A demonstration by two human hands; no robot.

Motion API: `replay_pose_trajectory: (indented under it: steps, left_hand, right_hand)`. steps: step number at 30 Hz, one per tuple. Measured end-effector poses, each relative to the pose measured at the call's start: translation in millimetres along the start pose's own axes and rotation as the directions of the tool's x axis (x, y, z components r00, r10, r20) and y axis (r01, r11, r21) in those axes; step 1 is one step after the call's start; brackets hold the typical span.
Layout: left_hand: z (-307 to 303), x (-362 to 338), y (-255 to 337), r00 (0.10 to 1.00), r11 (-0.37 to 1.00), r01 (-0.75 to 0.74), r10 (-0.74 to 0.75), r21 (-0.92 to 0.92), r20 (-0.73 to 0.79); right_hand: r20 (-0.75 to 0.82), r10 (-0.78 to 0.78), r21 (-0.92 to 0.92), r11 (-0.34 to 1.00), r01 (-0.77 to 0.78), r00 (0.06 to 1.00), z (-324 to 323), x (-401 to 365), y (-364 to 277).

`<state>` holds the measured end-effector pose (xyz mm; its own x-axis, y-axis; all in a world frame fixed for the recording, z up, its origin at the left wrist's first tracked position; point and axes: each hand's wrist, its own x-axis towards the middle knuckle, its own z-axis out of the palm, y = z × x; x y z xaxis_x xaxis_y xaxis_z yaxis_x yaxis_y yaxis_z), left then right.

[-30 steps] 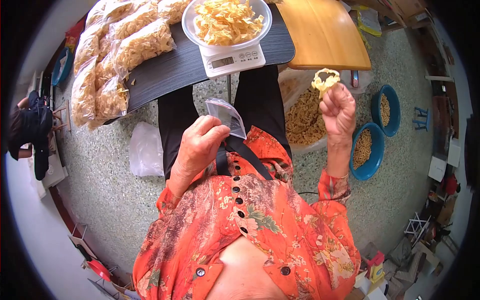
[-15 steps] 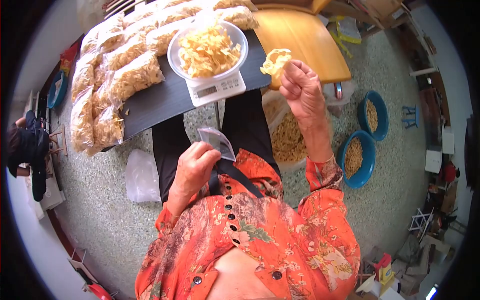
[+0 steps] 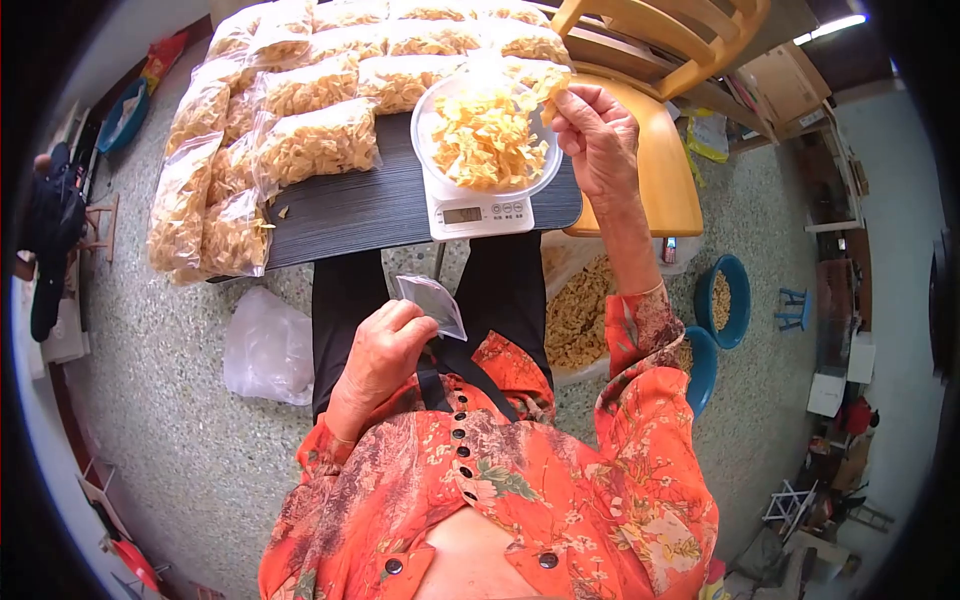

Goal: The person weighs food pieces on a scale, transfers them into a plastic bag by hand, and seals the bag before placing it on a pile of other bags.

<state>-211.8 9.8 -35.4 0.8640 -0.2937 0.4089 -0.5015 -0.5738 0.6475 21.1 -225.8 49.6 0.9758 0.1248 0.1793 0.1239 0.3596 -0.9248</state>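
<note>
My left hand (image 3: 385, 350) is closed on the edge of a small clear plastic bag (image 3: 436, 308), above my lap. At the right rim of a clear plastic bowl (image 3: 428, 150), my right hand (image 3: 602, 138) pinches a few thin yellow dried flakes (image 3: 547, 88). More pale yellow flakes (image 3: 480, 135) are heaped in the bowl. It rests on a white digital kitchen scale (image 3: 485, 217), whose display digits are too blurred to read. Filled clear bags (image 3: 315, 140) of similar flakes lie in rows on the dark table (image 3: 340, 215), left of and behind the bowl.
A wooden chair (image 3: 660, 170) stands right of the table. On the floor are a large open bag of brownish pieces (image 3: 580, 315), blue basins (image 3: 738, 325), a blue stool (image 3: 793, 310) and a crumpled plastic bag (image 3: 268, 345). Another person (image 3: 50, 240) is at far left.
My right hand has moved up and inward with the flakes, from beside the bowl to its right rim. My left hand still holds the bag. The camera view has shifted.
</note>
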Motion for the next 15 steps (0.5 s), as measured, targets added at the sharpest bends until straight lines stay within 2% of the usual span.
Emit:
replay_pose_trajectory:
  steps: [11,15]
  left_hand:
    - [1,-3,-8,1.0,1.0,0.011,-0.012,-0.027,-0.021]
    - [3,-5,-9,1.0,1.0,0.003,-0.003,-0.016,-0.023]
  right_hand:
    - [-0.012,0.003,-0.098,0.995,-0.005,1.0,0,7,-2]
    - [-0.04,0.031,-0.062,0.998,-0.034,0.999,6,6,-10]
